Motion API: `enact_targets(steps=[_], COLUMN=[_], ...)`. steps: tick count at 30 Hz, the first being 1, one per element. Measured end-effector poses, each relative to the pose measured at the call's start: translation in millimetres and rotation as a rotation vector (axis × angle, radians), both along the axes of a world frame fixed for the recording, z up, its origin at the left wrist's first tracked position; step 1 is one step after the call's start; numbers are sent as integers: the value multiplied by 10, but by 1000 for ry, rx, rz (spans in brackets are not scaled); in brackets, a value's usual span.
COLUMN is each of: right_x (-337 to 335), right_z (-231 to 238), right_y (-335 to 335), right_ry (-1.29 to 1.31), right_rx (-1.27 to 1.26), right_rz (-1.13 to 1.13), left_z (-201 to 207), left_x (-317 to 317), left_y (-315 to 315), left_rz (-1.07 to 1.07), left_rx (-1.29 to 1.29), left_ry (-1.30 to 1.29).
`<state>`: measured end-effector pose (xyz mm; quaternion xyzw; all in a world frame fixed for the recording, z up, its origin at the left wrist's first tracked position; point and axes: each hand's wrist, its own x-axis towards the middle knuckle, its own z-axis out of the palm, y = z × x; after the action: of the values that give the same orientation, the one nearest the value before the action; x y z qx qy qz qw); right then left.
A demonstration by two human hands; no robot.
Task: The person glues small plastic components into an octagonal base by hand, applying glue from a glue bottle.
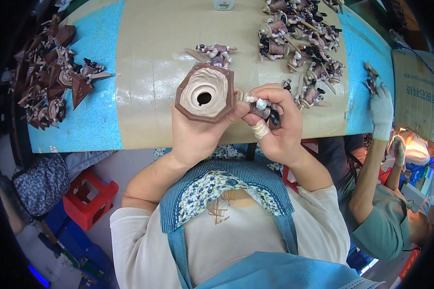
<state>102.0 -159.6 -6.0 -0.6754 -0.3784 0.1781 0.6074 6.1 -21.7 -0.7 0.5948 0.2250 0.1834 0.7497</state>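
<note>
My left hand [194, 137] is closed round a brown angular figurine base [182, 98]. The base's hollow, cream-coloured side with a dark hole is turned up towards me. In my right hand [287, 127] a small painted figurine [262, 111] is pinched between thumb and fingers, just right of the base. It has a white part on top and a black part below; my fingers hide much of it. Tan tape wraps my right thumb. My left thumb reaches the figurine's near side; whether the figurine and base are joined, I cannot tell. Another figurine [218, 52] lies on the table beyond the base.
Many brown-based figurines [58, 72] are heaped at the left; more figurines [299, 43] lie in a pile at the right. A white bottle [223, 4] stands at the far edge. At right, a co-worker's gloved hand [382, 108] touches a figurine. A red stool [89, 200] stands below left.
</note>
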Motion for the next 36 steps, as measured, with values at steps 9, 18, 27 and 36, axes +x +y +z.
enact_targets(steps=[9,18,27,36], right_x=[108,270,298,273], right_z=[67,306,649,896], right_y=[-22,-10,235,353], right_ry=[349,259,-527,-843], right_rx=[55,96,-116,-301], right_rz=[122,183,421,616], left_z=[-13,-48,11,129], left_x=[-68,-124,-80,-84], left_y=[62,344,221,249], left_rz=[-126,-268,-357,-430], left_rx=[127,63,280,382], left_ry=[-114,-300,-209,-133])
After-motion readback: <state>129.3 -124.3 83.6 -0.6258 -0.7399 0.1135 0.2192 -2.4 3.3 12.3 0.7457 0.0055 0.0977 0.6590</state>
